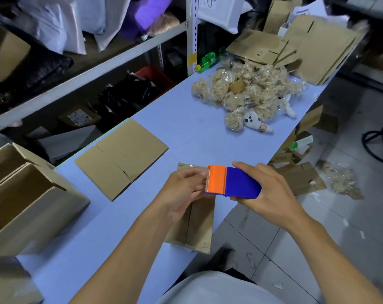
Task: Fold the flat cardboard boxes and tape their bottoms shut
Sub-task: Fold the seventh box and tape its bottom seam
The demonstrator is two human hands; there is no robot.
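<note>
Right hand [271, 191] grips the tape dispenser [232, 183] above the folded box [199, 224] near the desk's [111, 244] front edge; left hand [184, 189] pinches its tape end, seam running lengthwise beneath both.

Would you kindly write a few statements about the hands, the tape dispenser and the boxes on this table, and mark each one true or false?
1. The right hand grips the blue and orange tape dispenser. True.
2. The left hand rests flat on the table. False: its fingers pinch at the dispenser's orange end.
3. A flat cardboard box lies on the table left of the hands. True.
4. The green bottle stands upright. False: it lies on its side at the table's far end.
5. The folded box under the hands sits on the floor. False: it is on the table.
</note>
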